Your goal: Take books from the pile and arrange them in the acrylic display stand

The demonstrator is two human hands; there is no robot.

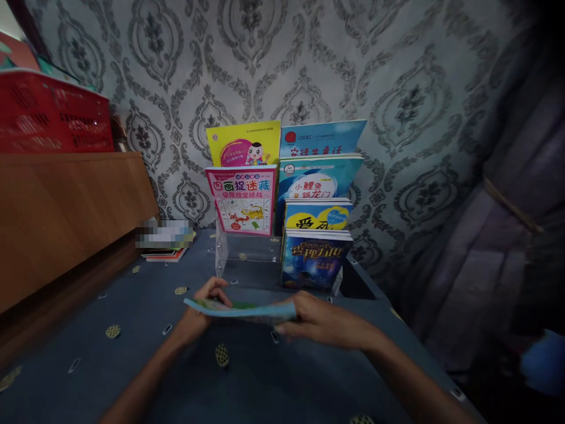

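Observation:
Between my two hands is a thin book [247, 312] with a light blue edge, seen nearly edge-on above the table. My left hand [210, 297] grips its left end, fingers curled behind it. At the right end my right hand [311, 318] pinches the book with the thumb below. Just beyond stands a clear tiered book rack [221, 253]. Its left side bears a pink picture book [245, 203] in front of a yellow book [242, 141]. On the right are a dark blue book [314, 259], a yellow-and-blue book [315, 215], a teal book [318, 179] and a blue book [324, 134].
A dark blue patterned cloth [128, 353] covers the table. Left of the rack lies a small stack of books [164, 240], partly blurred. A wooden cabinet [70, 218] bears a red basket [53, 112]. Patterned wallpaper [247, 70] is behind; a curtain [481, 247] hangs at right.

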